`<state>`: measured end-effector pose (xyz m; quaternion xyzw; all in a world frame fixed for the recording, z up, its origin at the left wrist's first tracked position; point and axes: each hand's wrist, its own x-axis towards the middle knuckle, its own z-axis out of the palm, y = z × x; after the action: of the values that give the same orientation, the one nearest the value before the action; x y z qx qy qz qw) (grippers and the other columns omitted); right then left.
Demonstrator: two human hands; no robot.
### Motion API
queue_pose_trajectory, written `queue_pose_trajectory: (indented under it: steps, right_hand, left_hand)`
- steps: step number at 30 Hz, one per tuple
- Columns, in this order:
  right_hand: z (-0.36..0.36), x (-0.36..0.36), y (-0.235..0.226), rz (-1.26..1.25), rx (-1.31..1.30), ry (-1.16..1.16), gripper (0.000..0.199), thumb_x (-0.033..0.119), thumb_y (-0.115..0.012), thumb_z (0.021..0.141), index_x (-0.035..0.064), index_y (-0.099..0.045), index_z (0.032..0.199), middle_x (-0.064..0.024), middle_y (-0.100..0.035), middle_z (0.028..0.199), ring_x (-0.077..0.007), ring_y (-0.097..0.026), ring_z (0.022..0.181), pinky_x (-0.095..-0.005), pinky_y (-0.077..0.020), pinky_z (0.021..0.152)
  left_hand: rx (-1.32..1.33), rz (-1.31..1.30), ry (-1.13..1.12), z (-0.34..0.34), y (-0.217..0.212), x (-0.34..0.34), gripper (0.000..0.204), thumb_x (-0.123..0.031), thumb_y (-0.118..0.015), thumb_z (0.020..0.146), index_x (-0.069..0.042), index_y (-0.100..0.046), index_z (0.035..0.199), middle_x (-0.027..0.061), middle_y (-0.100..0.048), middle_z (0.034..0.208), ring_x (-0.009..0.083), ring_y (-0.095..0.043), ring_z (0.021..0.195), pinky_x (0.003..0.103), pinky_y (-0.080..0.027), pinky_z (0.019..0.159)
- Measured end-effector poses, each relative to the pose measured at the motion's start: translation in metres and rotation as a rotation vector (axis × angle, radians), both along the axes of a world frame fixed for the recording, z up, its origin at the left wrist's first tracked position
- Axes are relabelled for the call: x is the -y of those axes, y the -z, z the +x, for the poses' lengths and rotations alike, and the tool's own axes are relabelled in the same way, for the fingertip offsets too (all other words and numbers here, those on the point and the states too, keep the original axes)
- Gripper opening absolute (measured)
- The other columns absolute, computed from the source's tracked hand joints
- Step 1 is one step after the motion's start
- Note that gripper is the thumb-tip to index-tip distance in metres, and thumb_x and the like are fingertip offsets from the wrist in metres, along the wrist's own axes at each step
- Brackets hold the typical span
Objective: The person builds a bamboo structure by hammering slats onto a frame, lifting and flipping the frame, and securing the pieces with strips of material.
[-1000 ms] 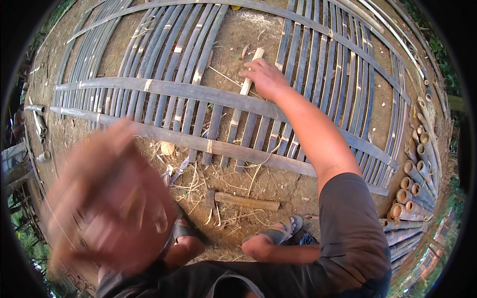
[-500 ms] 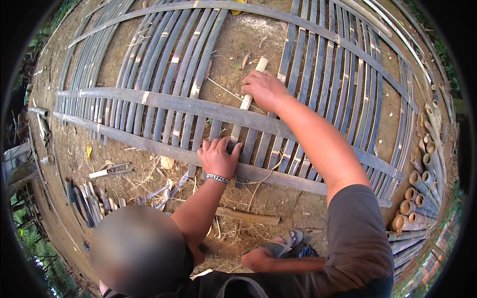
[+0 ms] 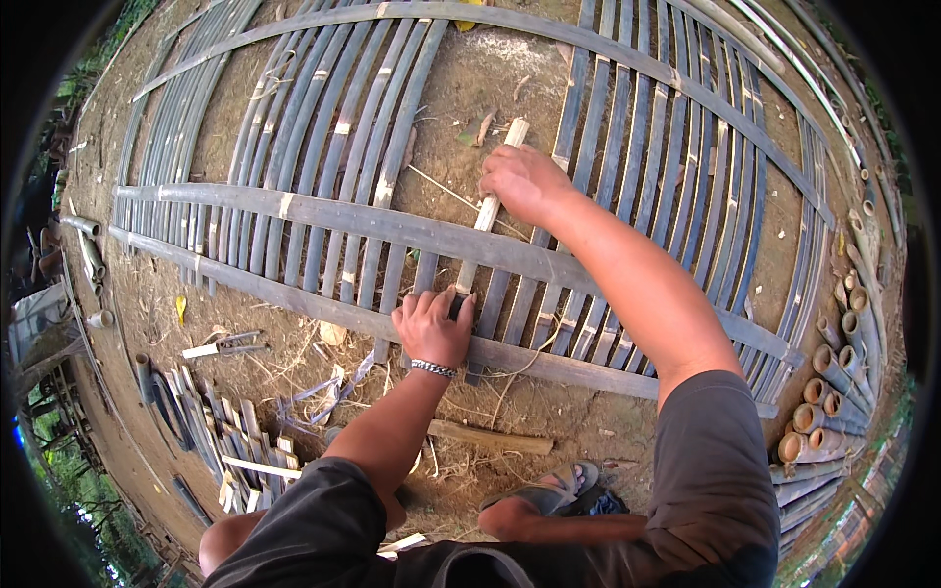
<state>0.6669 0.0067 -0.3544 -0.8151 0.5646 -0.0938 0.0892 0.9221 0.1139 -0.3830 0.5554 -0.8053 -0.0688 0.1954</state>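
Gripping pale bamboo slat near top end, right hand closed round it; left hand pressed flat, fingers spread, on lower crossbar at slat's foot. Slat threaded under upper crossbar, middle hidden. Around: cut strips, bamboo poles, knife, sandalled foot.

Single head-worn fisheye view, steeply down, close over bamboo lattice.

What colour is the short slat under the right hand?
Pale tan, lighter than the grey slats around it; the short slat under the right hand shows in the head view.
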Motion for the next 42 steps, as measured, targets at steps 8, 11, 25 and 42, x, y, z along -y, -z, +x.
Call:
queue_pose_trajectory:
  steps: [8, 11, 25, 42]
  right_hand:
    - [0.002, 0.015, -0.007, 0.196, 0.042, 0.13, 0.025, 0.022, -0.058, 0.084, 0.0062, -0.076, 0.093, -0.0172, -0.069, 0.109, -0.0381, -0.067, 0.1, -0.0474, -0.0533, 0.089]
    - [0.006, 0.019, -0.019, 0.222, 0.055, 0.131, 0.026, 0.022, -0.058, 0.083, 0.0055, -0.076, 0.092, -0.0185, -0.07, 0.108, -0.0396, -0.068, 0.099, -0.0485, -0.0531, 0.088]
    - [-0.014, 0.037, -0.013, 0.232, 0.021, 0.14, 0.034, 0.023, -0.054, 0.083, 0.0035, -0.074, 0.101, -0.0193, -0.069, 0.115, -0.0409, -0.065, 0.108, -0.0481, -0.0517, 0.091]
    - [-0.011, 0.03, -0.013, 0.139, -0.068, 0.03, 0.023, 0.02, -0.055, 0.088, 0.01, -0.074, 0.096, -0.0144, -0.069, 0.107, -0.0353, -0.066, 0.105, -0.0453, -0.0545, 0.088]
  left_hand:
    - [-0.016, -0.018, 0.015, 0.001, 0.006, 0.0, 0.026, -0.036, -0.081, 0.078, -0.014, -0.078, 0.092, 0.0008, -0.066, 0.081, 0.024, -0.06, 0.085, 0.042, -0.042, 0.081]
    - [-0.018, -0.018, 0.011, 0.003, 0.006, 0.0, 0.026, -0.036, -0.081, 0.078, -0.014, -0.077, 0.092, 0.0009, -0.066, 0.081, 0.0244, -0.06, 0.085, 0.042, -0.042, 0.081]
    - [-0.017, -0.024, 0.026, 0.001, 0.007, 0.0, 0.025, -0.035, -0.081, 0.079, -0.014, -0.077, 0.093, 0.0008, -0.066, 0.081, 0.0244, -0.06, 0.085, 0.042, -0.042, 0.08]
    - [-0.017, -0.016, 0.01, 0.004, 0.004, 0.0, 0.024, -0.033, -0.083, 0.079, -0.014, -0.076, 0.091, 0.0014, -0.067, 0.081, 0.0256, -0.06, 0.084, 0.041, -0.043, 0.08]
